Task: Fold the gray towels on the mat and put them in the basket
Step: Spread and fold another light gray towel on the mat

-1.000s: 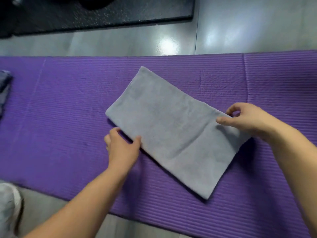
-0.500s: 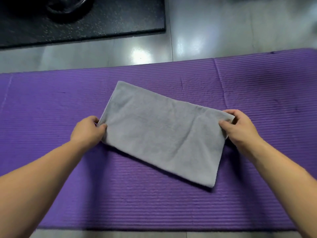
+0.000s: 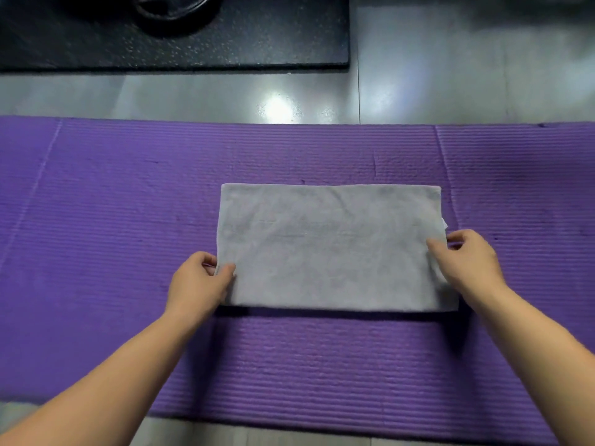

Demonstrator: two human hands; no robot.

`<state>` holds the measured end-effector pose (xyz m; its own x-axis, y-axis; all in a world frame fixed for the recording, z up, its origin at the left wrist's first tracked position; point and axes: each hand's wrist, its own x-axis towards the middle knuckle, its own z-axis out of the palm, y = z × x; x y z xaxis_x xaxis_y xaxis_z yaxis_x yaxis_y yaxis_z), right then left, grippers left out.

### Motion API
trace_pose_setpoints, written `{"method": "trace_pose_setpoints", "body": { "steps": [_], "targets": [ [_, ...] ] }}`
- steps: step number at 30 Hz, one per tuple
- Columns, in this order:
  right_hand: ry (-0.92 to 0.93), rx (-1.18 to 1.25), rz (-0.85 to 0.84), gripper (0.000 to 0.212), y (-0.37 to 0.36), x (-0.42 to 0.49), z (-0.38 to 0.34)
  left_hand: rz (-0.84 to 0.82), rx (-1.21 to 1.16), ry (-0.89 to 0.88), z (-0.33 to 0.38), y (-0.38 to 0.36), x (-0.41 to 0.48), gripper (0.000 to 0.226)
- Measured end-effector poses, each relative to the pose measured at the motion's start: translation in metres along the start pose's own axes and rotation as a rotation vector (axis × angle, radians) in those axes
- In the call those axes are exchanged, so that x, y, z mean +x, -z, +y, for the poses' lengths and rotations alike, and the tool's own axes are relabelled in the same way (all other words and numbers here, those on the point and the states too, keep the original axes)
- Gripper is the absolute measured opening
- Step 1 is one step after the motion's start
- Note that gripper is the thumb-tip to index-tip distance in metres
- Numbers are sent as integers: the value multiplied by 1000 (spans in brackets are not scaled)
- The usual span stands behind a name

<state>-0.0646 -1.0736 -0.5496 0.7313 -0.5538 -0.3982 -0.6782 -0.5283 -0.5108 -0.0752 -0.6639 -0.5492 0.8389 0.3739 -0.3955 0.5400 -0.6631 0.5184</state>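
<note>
Our left hand [image 3: 196, 284] pinches gray towel [image 3: 328, 246] at near-left corner. Towel, folded into flat rectangle, lies square on purple mat [image 3: 112, 220]. Our right hand [image 3: 467, 262] pinches towel's right edge. Black mat [image 3: 257, 37] on floor beyond.

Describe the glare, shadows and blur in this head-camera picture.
Head view: a bright glare spot sits on the gray floor beyond the purple mat; the gray towel casts a dark shadow along its near edge; the top right corner is blurred.
</note>
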Motion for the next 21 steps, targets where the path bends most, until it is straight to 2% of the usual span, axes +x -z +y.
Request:
{"method": "trace_pose_setpoints", "body": {
  "steps": [3, 16, 19, 21],
  "targets": [
    [-36, 2, -57, 23, 8, -28, 22, -55, 21, -11, -6, 0, 3, 20],
    [19, 130, -122, 30, 14, -48, 51, -58, -135, 35, -28, -6, 10, 21],
    [-38, 301, -224, 31, 8, -51, 56, -66, -156, 26, -29, -6, 9, 23],
    [-89, 436, -283, 24, 7, -51, 57, -73, -159, 27, -29, -6, 8, 22]
  ]
}}
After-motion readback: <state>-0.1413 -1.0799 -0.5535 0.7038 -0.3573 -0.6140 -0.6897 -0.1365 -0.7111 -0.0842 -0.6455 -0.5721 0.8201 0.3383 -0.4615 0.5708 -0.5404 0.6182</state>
